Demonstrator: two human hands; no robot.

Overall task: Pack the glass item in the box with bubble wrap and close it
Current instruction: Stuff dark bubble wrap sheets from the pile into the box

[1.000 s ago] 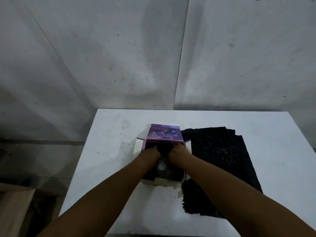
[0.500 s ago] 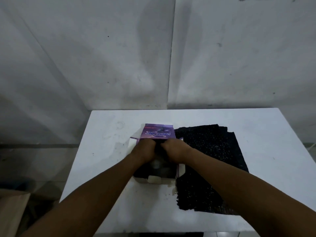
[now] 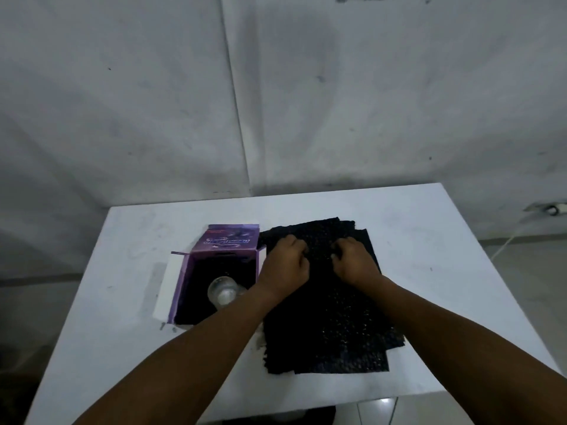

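A purple box stands open on the white table, its lid flap tipped back. Inside, a clear glass item sits on dark lining. To the right of the box lies a stack of black bubble wrap sheets. Both my hands rest on the far part of that stack. My left hand is just beside the box's right wall, fingers curled onto the top sheet. My right hand is a little further right, its fingers also curled into the wrap.
A grey wall rises right behind the table. The table's right edge drops to a tiled floor, where a white cable runs. A white side flap of the box sticks out to the left.
Both hands have come out of the box and moved right onto the bubble wrap stack. The glass item now shows uncovered inside the box.
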